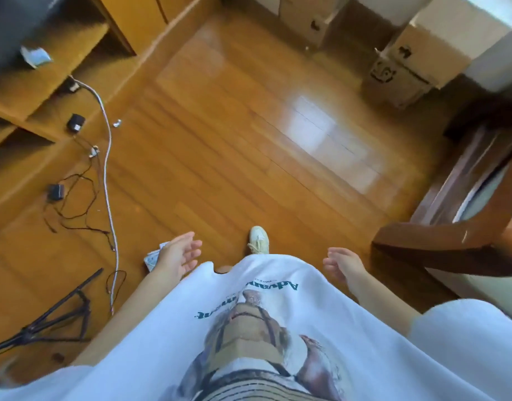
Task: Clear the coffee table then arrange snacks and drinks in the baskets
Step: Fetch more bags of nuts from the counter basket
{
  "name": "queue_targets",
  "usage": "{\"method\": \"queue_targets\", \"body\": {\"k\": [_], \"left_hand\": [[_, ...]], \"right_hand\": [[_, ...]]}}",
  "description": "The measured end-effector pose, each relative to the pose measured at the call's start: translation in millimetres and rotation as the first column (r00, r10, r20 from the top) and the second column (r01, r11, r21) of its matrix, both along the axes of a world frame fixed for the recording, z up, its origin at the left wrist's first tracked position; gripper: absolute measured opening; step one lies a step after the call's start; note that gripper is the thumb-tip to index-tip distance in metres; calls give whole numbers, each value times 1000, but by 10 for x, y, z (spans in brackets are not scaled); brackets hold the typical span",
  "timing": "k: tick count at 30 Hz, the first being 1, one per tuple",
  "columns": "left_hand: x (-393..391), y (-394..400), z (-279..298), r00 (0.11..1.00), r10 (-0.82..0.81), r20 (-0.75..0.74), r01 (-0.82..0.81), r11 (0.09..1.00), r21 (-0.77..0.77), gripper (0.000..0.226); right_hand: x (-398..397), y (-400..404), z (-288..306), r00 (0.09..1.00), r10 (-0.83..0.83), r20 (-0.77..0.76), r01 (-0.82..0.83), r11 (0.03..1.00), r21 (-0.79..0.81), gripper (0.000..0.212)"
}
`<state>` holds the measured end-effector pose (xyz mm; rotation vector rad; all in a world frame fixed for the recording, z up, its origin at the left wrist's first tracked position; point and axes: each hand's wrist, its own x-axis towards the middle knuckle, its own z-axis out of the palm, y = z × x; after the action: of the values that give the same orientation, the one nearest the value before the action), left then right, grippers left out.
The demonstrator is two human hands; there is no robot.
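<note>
While the head camera looks straight down past a white printed shirt [277, 328], both hands hang in front of the body with nothing in them. The left hand [178, 256] is spread, palm turned inward, fingers pointing forward and to the right. The right hand [343, 264] is also loose and spread, fingers curling toward the left, held apart from the left one with the shirt hem between them. One pale shoe [259, 238] points forward on the wooden floor [234, 125]. Just behind the left hand, a small crumpled packet or paper [153, 257] lies on the floor, mostly hidden; its long axis and what it is cannot be told. Cables [104, 169] trail along the floor at left beside a low wooden shelf [46, 79]. A dark wooden chair [451, 233] stands at right, and cardboard boxes [405, 68] sit far ahead. No desk or baskets appear in view.
</note>
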<state>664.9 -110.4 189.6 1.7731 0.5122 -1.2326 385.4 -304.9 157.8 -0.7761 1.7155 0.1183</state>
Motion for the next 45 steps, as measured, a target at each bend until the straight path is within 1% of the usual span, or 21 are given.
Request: {"method": "queue_targets", "body": {"k": [3,7,11,15,16,17,20,21,23,25,27,29,33,37,40,42,45], "left_hand": [[266,34,19,985,173,2,-173,985,6,21],[481,204,0,939,345,-10,-344,937,60,15],[674,406,-93,876,479,-52,-468,872,141,11],[1063,452,-220,819,568,-83,-549,817,178,12],[1212,432,-265,806,585,-92,-564,806,182,16],[1386,394,-314,799,592,-105,-570,801,182,19],[1957,203,-341,785,610,-112,-595,791,139,12],[2175,112,-327,783,613,-108,-601,790,122,17],[2623,-87,-269,807,583,-93,-578,812,77,37],[3058,-326,-204,830,553,-79,-553,833,24,43],[3499,-569,-153,856,516,-46,-517,856,-11,39],[3855,-804,-89,897,442,-16,-443,896,-22,35],[4488,-1302,-38,949,314,11,-313,947,-77,23],[5085,-1710,-94,973,230,12,-229,972,-61,21],[5517,-1924,-156,965,262,9,-261,965,-21,23],[5800,-2052,-163,952,306,1,-306,952,23,24],[6181,-2198,-128,934,358,-11,-357,933,55,28]], "right_hand": [[703,-465,35,973,231,3,-231,972,-32,26],[1629,-837,76,897,437,70,-433,899,-63,25],[2504,-1054,92,828,540,152,-534,841,-81,21],[3260,-1230,80,795,574,196,-567,818,-98,17],[3429,-1276,66,791,578,201,-570,815,-101,17],[3597,-1328,57,788,583,200,-574,812,-106,17],[3993,-1479,69,804,572,163,-565,820,-89,18],[4117,-1516,88,817,557,146,-552,830,-75,18],[4344,-1588,122,845,522,114,-521,852,-46,19],[4537,-1664,143,868,485,105,-485,874,-32,22],[4745,-1745,135,892,438,110,-438,898,-24,24],[4902,-1816,143,917,387,102,-387,922,-14,26],[5198,-2002,94,956,291,43,-291,957,-21,26],[5648,-2288,15,965,262,-28,-262,965,-6,20],[6147,-2595,-19,963,265,-51,-266,964,-13,12],[6571,-2830,-3,955,295,-38,-295,955,-2,9],[7285,-3145,38,933,357,37,-357,934,-6,24]]}}
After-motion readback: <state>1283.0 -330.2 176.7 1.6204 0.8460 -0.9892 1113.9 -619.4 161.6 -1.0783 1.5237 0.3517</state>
